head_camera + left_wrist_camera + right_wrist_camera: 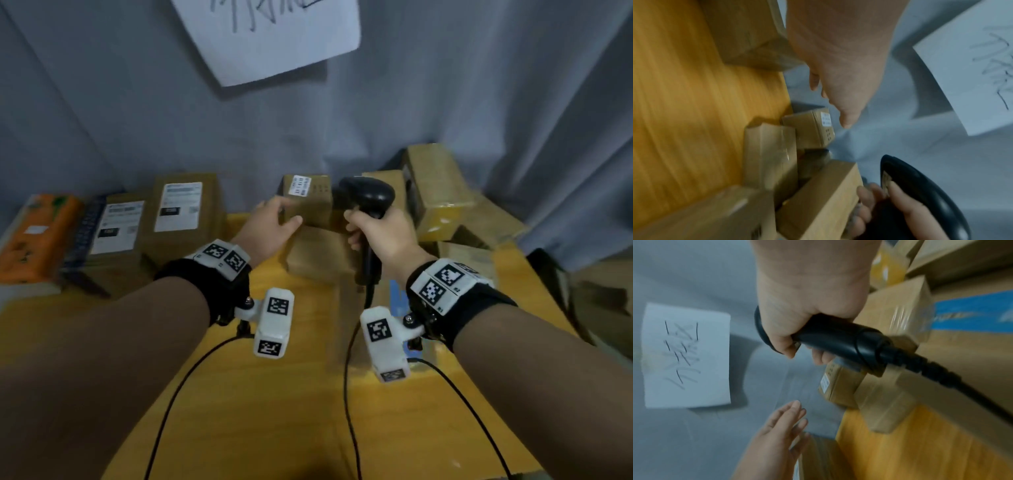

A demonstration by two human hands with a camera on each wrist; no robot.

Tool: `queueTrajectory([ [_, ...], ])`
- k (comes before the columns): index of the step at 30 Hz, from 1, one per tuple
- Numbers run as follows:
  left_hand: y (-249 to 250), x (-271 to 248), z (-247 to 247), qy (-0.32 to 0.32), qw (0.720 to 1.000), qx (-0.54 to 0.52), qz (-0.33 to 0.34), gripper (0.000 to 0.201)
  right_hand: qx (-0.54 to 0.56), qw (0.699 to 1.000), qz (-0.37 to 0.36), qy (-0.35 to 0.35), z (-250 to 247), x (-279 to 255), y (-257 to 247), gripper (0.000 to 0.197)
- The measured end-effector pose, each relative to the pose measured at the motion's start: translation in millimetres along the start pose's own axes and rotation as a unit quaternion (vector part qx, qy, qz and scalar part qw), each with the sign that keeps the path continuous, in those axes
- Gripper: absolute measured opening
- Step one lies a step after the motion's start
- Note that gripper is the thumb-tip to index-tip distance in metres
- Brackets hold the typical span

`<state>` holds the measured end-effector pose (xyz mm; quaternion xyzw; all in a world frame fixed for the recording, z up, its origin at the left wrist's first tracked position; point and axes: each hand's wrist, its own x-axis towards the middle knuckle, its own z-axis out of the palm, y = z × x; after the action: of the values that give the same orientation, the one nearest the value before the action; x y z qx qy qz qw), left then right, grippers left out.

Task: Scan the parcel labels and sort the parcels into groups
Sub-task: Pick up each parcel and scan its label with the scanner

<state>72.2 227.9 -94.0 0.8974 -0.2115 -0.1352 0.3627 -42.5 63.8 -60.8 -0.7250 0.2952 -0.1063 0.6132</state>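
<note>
sorted so far: three labelled parcels (150, 219) lined up at 9 o'clock | left hand (270, 226) fingers straight, reaching the small labelled box (308, 198) at 12, contact unclear | right hand (383, 233) gripping barcode scanner (366, 198) | unsorted pile (445, 205) at 2, looks roughly half done

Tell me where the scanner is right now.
In the head view the scanner is right of centre, gripped by the right hand, its head beside the small labelled box that the open left hand is reaching toward.
</note>
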Motion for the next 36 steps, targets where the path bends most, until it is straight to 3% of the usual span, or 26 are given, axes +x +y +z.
queueTrajectory([
  [4,54.0,-8.0,60.0,-0.017,0.998,-0.031,-0.044,0.055,0.026,0.999,0.005,-0.023,-80.9,4.1,9.9,0.011],
  [8,94.4,-19.5,111.7,-0.027,0.996,0.008,-0.082,0.064,-0.01,0.999,0.003,-0.038,-151.7,12.2,29.1,0.009],
  [13,112.7,-38.5,149.1,-0.034,0.99,0.03,-0.133,0.064,-0.09,0.996,-0.011,-0.026,-201.0,27.9,54.6,0.015],
  [20,127.2,-30.7,165.6,-0.017,0.979,0.092,-0.183,0.091,-0.11,0.994,-0.012,0.011,-217.3,48.2,81.5,0.024],
  [26,152.1,-6.6,187.0,-0.051,0.965,0.149,-0.211,0.119,-0.121,0.992,-0.035,0.02,-214.2,55.3,93.9,0.02],
  [28,155.8,-0.7,194.9,-0.037,0.964,0.126,-0.232,0.12,-0.117,0.992,-0.044,0.009,-215.4,56.1,97.7,0.012],
  [32,154.7,2.3,197.1,-0.01,0.962,0.106,-0.251,0.114,-0.132,0.989,-0.061,-0.015,-219.1,59.9,98.5,0.014],
  [36,148.0,0.5,172.5,0.004,0.963,-0.032,-0.267,0.096,-0.102,0.992,-0.067,-0.017,-215.0,58.5,92.7,0.019],
])
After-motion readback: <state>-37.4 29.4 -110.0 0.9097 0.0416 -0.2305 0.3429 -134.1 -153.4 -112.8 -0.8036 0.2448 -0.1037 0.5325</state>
